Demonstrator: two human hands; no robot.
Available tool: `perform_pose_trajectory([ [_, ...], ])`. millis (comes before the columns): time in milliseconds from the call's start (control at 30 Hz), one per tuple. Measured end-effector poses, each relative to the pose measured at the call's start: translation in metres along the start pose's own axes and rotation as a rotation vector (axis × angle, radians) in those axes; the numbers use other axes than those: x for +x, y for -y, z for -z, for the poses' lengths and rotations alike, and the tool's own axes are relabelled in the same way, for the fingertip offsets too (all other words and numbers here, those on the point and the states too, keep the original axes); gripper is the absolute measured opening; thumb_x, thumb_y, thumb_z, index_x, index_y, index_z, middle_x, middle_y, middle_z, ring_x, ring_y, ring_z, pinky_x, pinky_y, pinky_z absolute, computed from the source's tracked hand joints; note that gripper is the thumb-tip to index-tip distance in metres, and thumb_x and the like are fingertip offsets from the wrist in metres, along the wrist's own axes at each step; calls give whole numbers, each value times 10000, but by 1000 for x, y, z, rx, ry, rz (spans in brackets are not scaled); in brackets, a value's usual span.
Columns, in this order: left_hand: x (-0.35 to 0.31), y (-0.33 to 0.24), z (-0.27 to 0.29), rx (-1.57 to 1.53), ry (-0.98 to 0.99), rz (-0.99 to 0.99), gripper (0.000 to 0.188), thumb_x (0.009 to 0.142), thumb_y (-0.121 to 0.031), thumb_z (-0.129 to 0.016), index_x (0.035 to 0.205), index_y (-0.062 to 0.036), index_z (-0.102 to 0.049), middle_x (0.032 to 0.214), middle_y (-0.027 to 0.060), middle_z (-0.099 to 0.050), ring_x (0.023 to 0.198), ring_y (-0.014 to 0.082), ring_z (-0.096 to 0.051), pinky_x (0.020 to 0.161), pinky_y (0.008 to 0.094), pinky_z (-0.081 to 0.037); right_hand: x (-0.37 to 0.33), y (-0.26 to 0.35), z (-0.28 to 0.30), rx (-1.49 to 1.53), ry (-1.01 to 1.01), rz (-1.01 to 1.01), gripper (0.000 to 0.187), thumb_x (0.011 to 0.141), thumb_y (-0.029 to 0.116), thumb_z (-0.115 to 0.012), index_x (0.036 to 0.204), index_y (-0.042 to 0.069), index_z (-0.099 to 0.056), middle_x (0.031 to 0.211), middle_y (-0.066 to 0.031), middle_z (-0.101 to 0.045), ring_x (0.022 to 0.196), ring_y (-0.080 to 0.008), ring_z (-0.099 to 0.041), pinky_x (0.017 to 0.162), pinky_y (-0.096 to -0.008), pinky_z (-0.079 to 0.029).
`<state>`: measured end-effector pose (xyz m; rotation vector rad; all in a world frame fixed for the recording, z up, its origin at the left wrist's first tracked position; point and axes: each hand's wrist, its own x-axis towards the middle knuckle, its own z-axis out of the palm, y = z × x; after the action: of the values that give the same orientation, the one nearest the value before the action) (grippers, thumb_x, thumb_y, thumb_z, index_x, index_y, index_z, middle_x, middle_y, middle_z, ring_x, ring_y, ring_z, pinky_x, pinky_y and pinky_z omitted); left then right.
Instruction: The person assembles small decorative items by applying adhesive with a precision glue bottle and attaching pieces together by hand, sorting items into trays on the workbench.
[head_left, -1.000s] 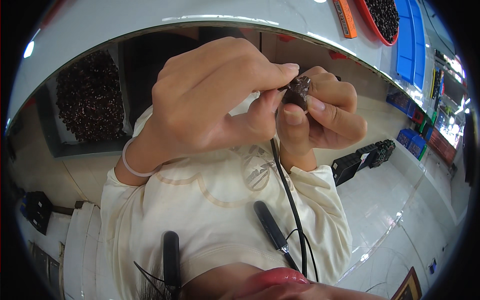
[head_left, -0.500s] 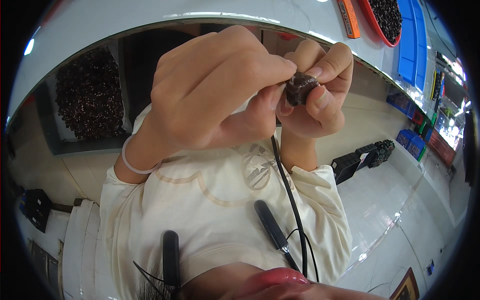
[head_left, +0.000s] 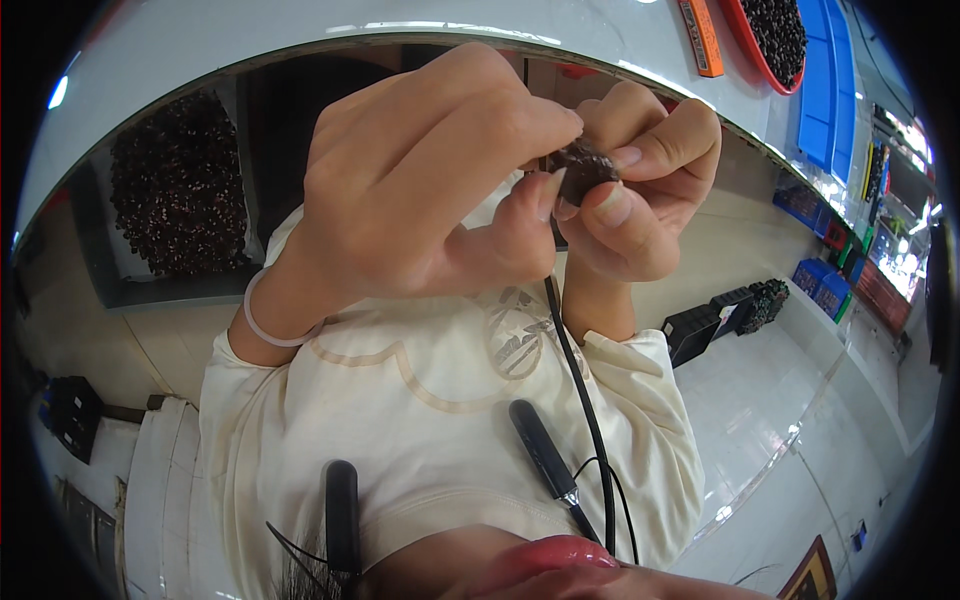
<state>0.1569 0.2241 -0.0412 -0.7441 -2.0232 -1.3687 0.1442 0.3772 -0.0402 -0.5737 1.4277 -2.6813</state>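
A small dark-brown, glossy, uneven lump (head_left: 588, 176) is held up between my two hands, just in front of the table's near edge. My left hand (head_left: 420, 170), with a pale band on its wrist, pinches the lump's left side with thumb and forefinger. On the other side, the thumb and curled fingers of my right hand (head_left: 655, 185) grip it. My fingertips cover part of the lump, and its exact kind cannot be made out.
Below the white tabletop (head_left: 290, 25), at left, a grey tray (head_left: 160, 292) holds many small dark pieces. A red dish (head_left: 745, 45) of small black pieces, an orange box (head_left: 702, 38) and a blue tray (head_left: 826, 90) sit at upper right. A black cable (head_left: 590, 420) hangs by my chest.
The lump has shifted slightly left and turned between my fingers. My right hand's fingers have moved their grip on it; the left hand is nearly in place.
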Motion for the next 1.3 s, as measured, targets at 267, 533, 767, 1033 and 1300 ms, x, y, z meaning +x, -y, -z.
perform_pose_trajectory([
  [267,-2,5,4,30,21,-33,211,657,34,-510,854,73,-574,736,127,-621,577,187,-559,490,243,-454,0,-2,-3,4,5,-11,255,591,-64,-666,738,10,-472,669,-133,-542,541,-86,-444,508,-194,-372],
  [533,1,-1,4,-41,18,19,231,635,36,-490,848,73,-571,741,131,-617,572,184,-550,489,239,-449,1,-3,-3,27,10,18,255,595,-65,-660,747,7,-469,664,-133,-539,532,-85,-429,503,-195,-368],
  [767,0,0,-2,-3,-23,42,221,620,51,-477,816,69,-579,723,127,-617,554,171,-538,472,235,-437,2,-4,0,-31,9,3,272,580,-56,-682,731,17,-468,641,-116,-532,527,-82,-423,494,-191,-353],
  [1033,1,3,0,-37,-1,8,204,641,66,-461,805,66,-581,693,109,-600,551,171,-531,466,244,-428,1,-3,-2,7,20,-8,275,573,-49,-683,730,20,-468,626,-112,-531,528,-90,-430,496,-200,-362],
  [1300,0,4,3,-58,29,-20,180,701,16,-485,841,74,-581,731,131,-614,579,189,-550,497,259,-450,2,-2,1,28,57,2,259,588,-53,-656,754,16,-469,636,-125,-529,534,-94,-427,514,-200,-372],
])
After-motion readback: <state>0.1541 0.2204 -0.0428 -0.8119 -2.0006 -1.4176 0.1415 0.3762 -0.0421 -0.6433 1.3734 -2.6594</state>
